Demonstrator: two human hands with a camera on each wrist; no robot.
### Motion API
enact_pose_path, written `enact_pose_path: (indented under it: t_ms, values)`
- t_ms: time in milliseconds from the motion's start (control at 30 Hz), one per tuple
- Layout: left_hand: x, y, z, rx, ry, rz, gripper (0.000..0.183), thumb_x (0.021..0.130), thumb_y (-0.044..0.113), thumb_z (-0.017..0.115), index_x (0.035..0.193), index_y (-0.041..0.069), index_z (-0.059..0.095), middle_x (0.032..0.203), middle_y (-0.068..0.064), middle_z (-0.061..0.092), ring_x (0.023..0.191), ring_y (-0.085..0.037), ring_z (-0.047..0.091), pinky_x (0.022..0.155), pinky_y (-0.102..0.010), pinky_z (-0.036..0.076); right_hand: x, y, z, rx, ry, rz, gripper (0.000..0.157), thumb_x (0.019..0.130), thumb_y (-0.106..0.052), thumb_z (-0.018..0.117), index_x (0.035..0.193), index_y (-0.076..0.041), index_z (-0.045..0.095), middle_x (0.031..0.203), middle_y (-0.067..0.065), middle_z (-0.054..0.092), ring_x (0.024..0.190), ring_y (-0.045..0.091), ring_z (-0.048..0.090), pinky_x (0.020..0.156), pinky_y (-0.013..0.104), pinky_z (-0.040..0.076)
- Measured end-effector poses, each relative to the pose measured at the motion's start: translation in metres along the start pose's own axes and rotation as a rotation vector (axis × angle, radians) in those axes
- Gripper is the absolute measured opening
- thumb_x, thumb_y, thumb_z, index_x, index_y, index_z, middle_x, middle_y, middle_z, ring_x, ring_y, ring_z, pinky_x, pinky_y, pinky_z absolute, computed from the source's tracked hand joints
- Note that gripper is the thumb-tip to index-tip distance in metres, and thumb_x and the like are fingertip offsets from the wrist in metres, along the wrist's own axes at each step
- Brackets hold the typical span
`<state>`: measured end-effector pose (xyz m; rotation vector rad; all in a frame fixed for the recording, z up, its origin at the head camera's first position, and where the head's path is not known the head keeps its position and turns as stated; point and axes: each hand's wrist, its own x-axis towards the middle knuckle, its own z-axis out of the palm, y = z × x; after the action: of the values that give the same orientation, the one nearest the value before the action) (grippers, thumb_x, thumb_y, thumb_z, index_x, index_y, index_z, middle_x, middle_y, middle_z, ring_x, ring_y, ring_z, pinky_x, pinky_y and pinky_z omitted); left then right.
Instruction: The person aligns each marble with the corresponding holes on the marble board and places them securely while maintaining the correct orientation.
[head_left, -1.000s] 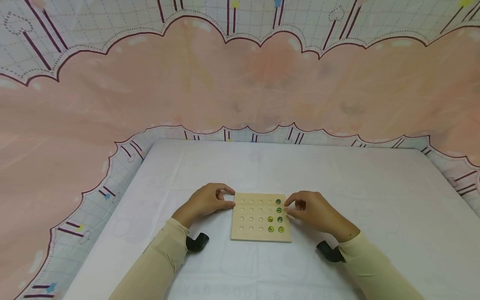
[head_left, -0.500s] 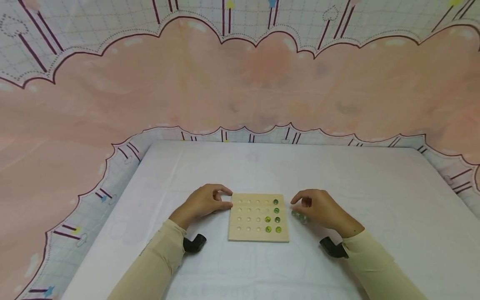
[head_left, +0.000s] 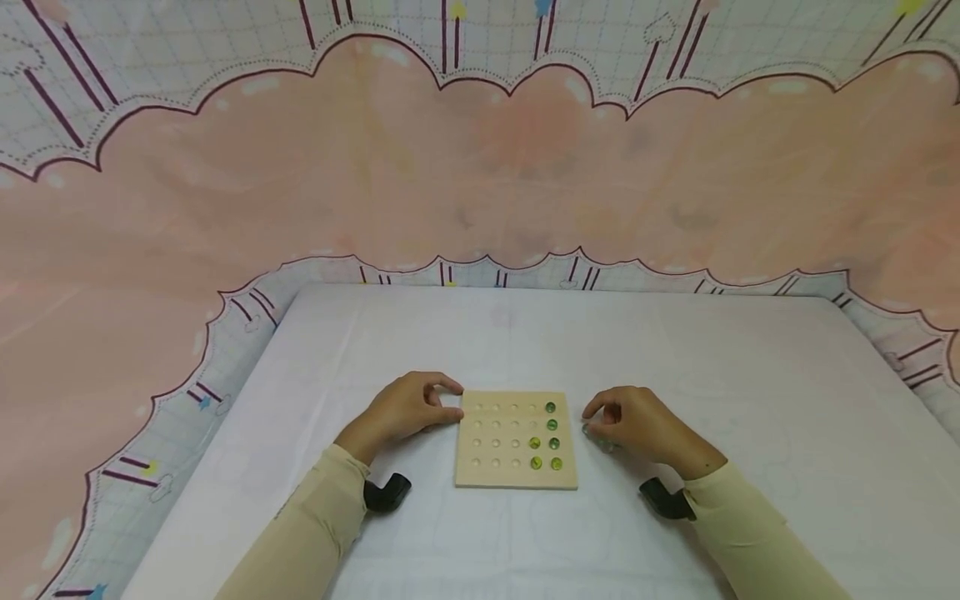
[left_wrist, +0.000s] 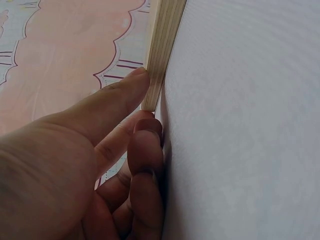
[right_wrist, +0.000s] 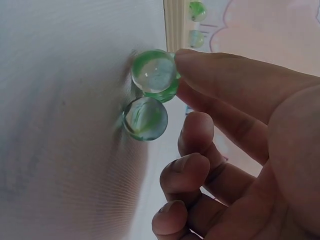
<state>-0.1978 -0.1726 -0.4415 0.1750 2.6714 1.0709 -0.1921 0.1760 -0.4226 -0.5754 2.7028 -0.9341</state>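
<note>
A pale wooden board (head_left: 495, 475) with rows of round hollows lies flat on the table. Several green and yellow-green marbles (head_left: 553, 443) sit in hollows at its right side. My left hand (head_left: 405, 408) touches the far left corner and left edge with index finger and thumb; the other fingers curl below in the left wrist view. Right of the board, my right hand (head_left: 633, 421) reaches down to loose marbles. In the right wrist view, its thumb (right_wrist: 225, 72) is right at a clear green-swirled marble (right_wrist: 155, 71); another marble (right_wrist: 145, 119) lies beside it, and one is partly hidden behind.
White cloth covers the table (head_left: 420, 325). A patterned peach curtain (head_left: 465, 183) stands behind it and along the left. A black wrist-worn piece (head_left: 387, 492) hangs by the left sleeve, and a similar one (head_left: 666, 498) by the right.
My right hand has moved right, away from the board's right edge, to the loose marbles. My left hand stays at the board's left edge. The view has shifted slightly.
</note>
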Motion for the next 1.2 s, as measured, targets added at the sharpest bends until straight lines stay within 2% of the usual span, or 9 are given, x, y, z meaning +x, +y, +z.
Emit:
enact_pose_path:
  t_ms: [233,700,1033,1200]
  values:
    - [0.0,0.002,0.0,0.002,0.002,-0.007,0.034,0.081,0.034,0.084,0.113,0.026,0.073,0.07,0.002,0.059,0.058,-0.013,0.049,0.054,-0.027,0.036,0.001,0.002,0.001,-0.016,-0.011,0.025,0.011,0.085,-0.007,0.076,0.094,-0.012,0.076,0.074,-0.001,0.054,0.069,0.013,0.048,0.056,0.023,0.039]
    - [-0.001,0.001,0.0,-0.007,0.005,0.0,0.034,0.081,0.034,0.084,0.112,0.027,0.073,0.068,0.001,0.059,0.058,-0.013,0.049,0.054,-0.027,0.036,-0.001,-0.001,0.0,-0.056,0.0,0.005,0.01,0.084,-0.007,0.077,0.092,-0.012,0.076,0.073,-0.001,0.052,0.07,0.013,0.048,0.057,0.024,0.038]
    - [-0.003,0.003,-0.002,-0.004,0.002,0.002,0.035,0.081,0.034,0.084,0.113,0.025,0.073,0.067,0.001,0.059,0.057,-0.013,0.049,0.054,-0.027,0.036,-0.001,-0.013,-0.003,-0.049,0.039,-0.068,0.011,0.085,-0.008,0.077,0.095,-0.013,0.076,0.072,-0.001,0.052,0.067,0.013,0.047,0.055,0.022,0.039]
    - [-0.002,0.003,-0.001,-0.002,0.002,0.006,0.035,0.081,0.035,0.083,0.113,0.026,0.073,0.068,0.002,0.059,0.057,-0.013,0.049,0.054,-0.027,0.036,0.0,-0.021,-0.002,-0.047,0.053,-0.071,0.011,0.087,-0.009,0.077,0.097,-0.014,0.076,0.072,-0.001,0.052,0.067,0.013,0.047,0.055,0.022,0.039]
